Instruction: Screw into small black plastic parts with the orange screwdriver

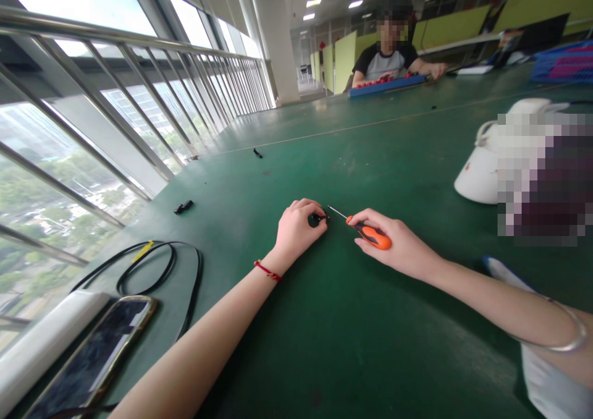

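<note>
My left hand (pixel 300 226) rests on the green table, its thumb and fingers pinched around a small black part (pixel 319 217). Most of that part is hidden by the fingers, so its kind is unclear. In my right hand (pixel 402 246) lies a screwdriver (pixel 376 236) with an orange and black handle. Its thin metal shaft points left, and the tip is close to the black part, with a small gap between them. A red bracelet (pixel 267 272) circles my left wrist.
Small black pieces (pixel 183 207) lie on the table (pixel 278 357) to the left. A looped black cable (pixel 173 264), a phone (pixel 99 360) and a white box (pixel 53 348) sit near left. Across the table sits a person (pixel 386 54) behind a blue tray (pixel 388 88). A white cap (pixel 479 172) is at right.
</note>
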`<action>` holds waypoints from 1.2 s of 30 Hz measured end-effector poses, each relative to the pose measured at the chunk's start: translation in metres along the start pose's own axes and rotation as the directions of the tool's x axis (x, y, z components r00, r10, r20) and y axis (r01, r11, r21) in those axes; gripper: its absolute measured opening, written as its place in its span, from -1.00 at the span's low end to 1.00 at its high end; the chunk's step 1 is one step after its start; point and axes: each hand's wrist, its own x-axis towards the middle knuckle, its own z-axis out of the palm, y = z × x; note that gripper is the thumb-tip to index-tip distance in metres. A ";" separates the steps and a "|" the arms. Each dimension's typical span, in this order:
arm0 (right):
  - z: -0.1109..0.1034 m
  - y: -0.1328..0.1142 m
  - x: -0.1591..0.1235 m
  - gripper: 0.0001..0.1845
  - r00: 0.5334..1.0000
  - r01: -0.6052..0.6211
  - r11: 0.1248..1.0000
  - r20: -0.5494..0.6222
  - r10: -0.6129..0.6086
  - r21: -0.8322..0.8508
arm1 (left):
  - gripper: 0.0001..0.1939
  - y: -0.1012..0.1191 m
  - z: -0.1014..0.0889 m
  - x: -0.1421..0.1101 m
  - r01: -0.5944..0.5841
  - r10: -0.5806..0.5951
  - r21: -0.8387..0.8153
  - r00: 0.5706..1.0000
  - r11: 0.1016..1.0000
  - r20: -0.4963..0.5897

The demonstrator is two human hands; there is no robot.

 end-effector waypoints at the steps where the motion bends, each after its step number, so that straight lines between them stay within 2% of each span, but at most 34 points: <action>1: 0.000 0.000 0.000 -0.72 1.000 0.002 1.000 0.000 -0.002 -0.003 | -0.94 -0.001 0.000 0.000 0.003 -0.003 0.009 1.000 1.000 0.010; 5: 0.000 0.000 0.000 -0.72 1.000 -0.010 1.000 0.005 0.010 -0.004 | -0.90 -0.003 0.002 0.000 0.002 -0.003 0.031 0.999 1.000 0.042; 8: 0.000 0.001 0.000 -0.72 1.000 -0.022 1.000 0.012 0.022 -0.005 | -0.89 -0.003 0.002 0.000 0.018 -0.018 0.023 1.000 1.000 0.024; 11: 0.000 0.001 0.000 -0.72 1.000 -0.008 1.000 0.015 0.008 -0.014 | -0.87 -0.008 -0.003 0.003 0.090 -0.090 0.009 0.995 0.996 -0.041; 14: -0.002 0.000 0.000 -0.73 1.000 -0.004 1.000 0.022 0.004 -0.019 | -0.86 -0.027 -0.018 0.009 0.222 -0.212 0.068 0.969 0.973 -0.126; 16: -0.002 -0.001 0.000 -0.72 0.999 -0.006 1.000 0.031 0.007 -0.026 | -0.85 -0.049 -0.036 0.011 0.363 -0.332 0.115 0.916 0.925 -0.224; 17: -0.002 0.000 0.000 -0.72 0.999 -0.007 1.000 0.034 0.008 -0.030 | -0.83 -0.062 -0.046 0.011 0.446 -0.397 0.139 0.874 0.884 -0.278; 20: -0.001 0.001 0.000 -0.72 0.999 -0.019 0.999 0.046 0.021 -0.039 | -0.73 -0.104 -0.078 0.003 0.672 -0.573 0.174 0.717 0.720 -0.397; 23: -0.001 0.002 0.000 -0.72 0.998 -0.027 0.999 0.060 0.029 -0.038 | -0.69 -0.136 -0.104 -0.012 0.798 -0.687 0.138 0.580 0.586 -0.439; 24: -0.001 0.002 0.000 -0.71 0.998 -0.024 0.999 0.063 0.027 -0.037 | -0.68 -0.143 -0.110 -0.016 0.817 -0.702 0.129 0.554 0.563 -0.448; 27: -0.001 0.003 0.000 -0.71 0.998 -0.020 0.999 0.061 0.023 -0.042 | -0.66 -0.154 -0.120 -0.026 0.840 -0.725 0.112 0.518 0.530 -0.454; 33: -0.001 0.003 0.000 -0.72 0.997 -0.031 0.999 0.076 0.034 -0.043 | -0.69 -0.158 -0.120 -0.028 0.854 -0.757 0.073 0.494 0.516 -0.429; 36: -0.001 0.003 0.000 -0.71 0.997 -0.014 0.999 0.076 0.017 -0.048 | -0.67 -0.162 -0.122 -0.029 0.859 -0.753 0.019 0.460 0.512 -0.470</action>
